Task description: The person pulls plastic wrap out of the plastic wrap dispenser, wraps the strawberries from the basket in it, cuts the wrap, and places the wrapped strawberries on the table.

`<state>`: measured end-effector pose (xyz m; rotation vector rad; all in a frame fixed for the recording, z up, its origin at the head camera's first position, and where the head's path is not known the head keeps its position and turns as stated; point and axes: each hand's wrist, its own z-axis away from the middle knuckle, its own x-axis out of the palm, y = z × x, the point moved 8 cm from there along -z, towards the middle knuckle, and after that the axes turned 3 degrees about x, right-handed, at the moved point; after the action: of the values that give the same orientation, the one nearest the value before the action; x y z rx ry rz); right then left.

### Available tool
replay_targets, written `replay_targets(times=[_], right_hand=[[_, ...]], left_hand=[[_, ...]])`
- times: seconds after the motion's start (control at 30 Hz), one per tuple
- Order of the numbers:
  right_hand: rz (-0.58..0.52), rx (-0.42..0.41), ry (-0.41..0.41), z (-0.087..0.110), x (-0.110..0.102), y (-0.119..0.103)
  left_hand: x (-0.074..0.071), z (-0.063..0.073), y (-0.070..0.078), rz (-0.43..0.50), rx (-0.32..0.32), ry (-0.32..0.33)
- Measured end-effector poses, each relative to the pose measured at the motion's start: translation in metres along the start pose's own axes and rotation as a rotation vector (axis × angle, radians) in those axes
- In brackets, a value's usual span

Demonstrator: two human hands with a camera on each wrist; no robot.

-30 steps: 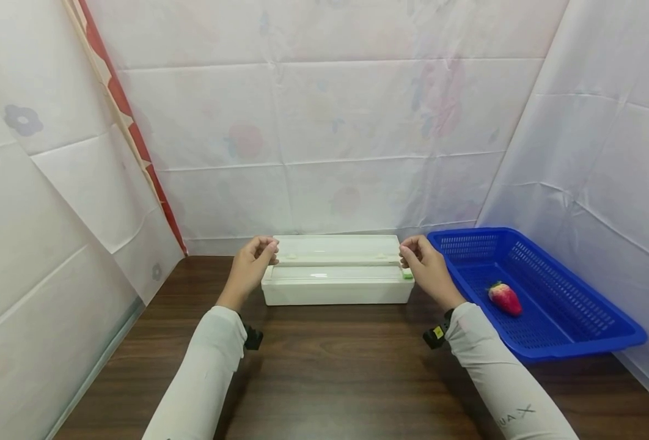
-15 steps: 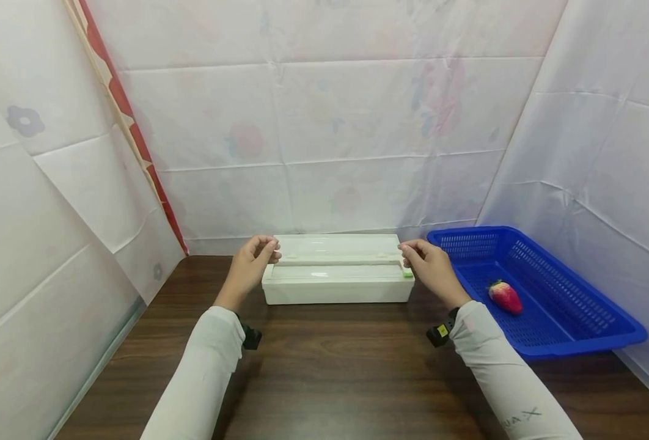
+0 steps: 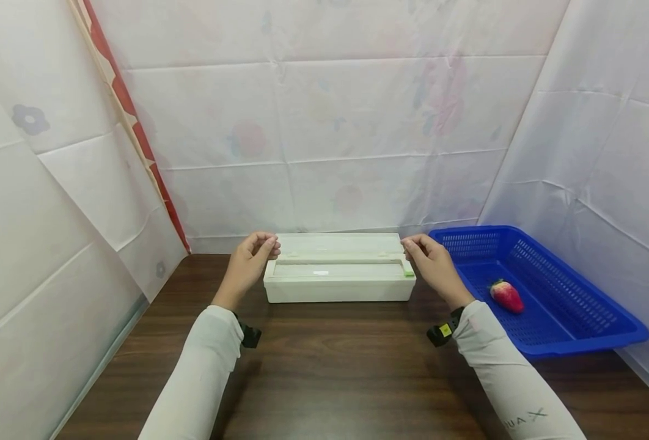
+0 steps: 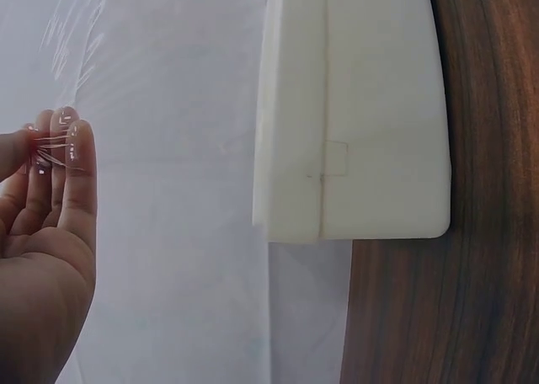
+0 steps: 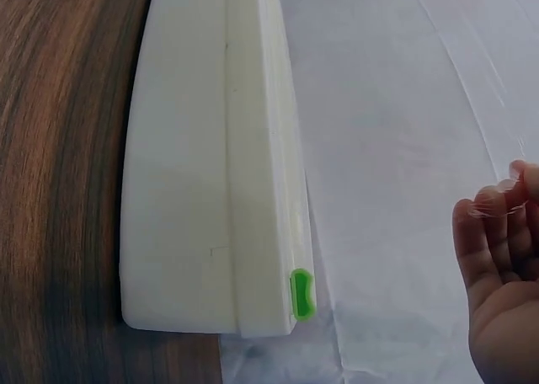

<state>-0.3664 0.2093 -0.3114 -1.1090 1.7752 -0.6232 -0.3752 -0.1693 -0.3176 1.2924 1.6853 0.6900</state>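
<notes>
A cream-coloured cling film dispenser box stands on the table, with a green slider at its right end. Above its left end, my left hand pinches the edge of clear cling film between thumb and fingers; the film bunches into fine creases there. Over the right end, the other edge of the film is pinched by my right hand, seen at the border of the right wrist view. Between the hands the film is nearly invisible. Both hands are raised clear of the box.
To the right sits a blue plastic basket with a red strawberry inside it. The brown wooden table is enclosed by white patterned sheets at the back and both sides.
My hands have drifted slightly apart, the right wrist a little to the right. Both keep pinching the film. The dispenser box and basket appear unmoved apart from a small camera shift.
</notes>
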Motion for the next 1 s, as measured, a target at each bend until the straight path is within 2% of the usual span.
replay_targets(times=[0.37, 0.43, 0.57, 0.67, 0.8, 0.87, 1.0], right_hand=[[-0.021, -0.023, 0.003, 0.002, -0.003, -0.005], [-0.022, -0.026, 0.004, 0.004, -0.004, -0.011], [-0.022, -0.041, 0.013, 0.007, -0.006, -0.017], [-0.014, -0.061, 0.03, 0.006, -0.008, -0.013], [0.006, -0.062, 0.055, 0.005, -0.009, -0.01], [0.017, -0.059, 0.066, 0.006, -0.01, -0.012], [0.03, -0.073, 0.08, 0.013, -0.012, -0.031]], left_hand=[[-0.004, 0.002, 0.009, 0.026, 0.036, 0.01], [-0.004, 0.005, 0.018, 0.024, 0.02, 0.007], [-0.005, 0.007, 0.022, 0.022, 0.024, 0.018], [-0.006, 0.005, 0.015, 0.008, 0.041, 0.028], [-0.007, 0.006, 0.016, -0.005, 0.042, 0.023], [-0.007, 0.006, 0.02, -0.003, 0.046, 0.016], [-0.007, 0.012, 0.04, 0.0, 0.057, 0.002]])
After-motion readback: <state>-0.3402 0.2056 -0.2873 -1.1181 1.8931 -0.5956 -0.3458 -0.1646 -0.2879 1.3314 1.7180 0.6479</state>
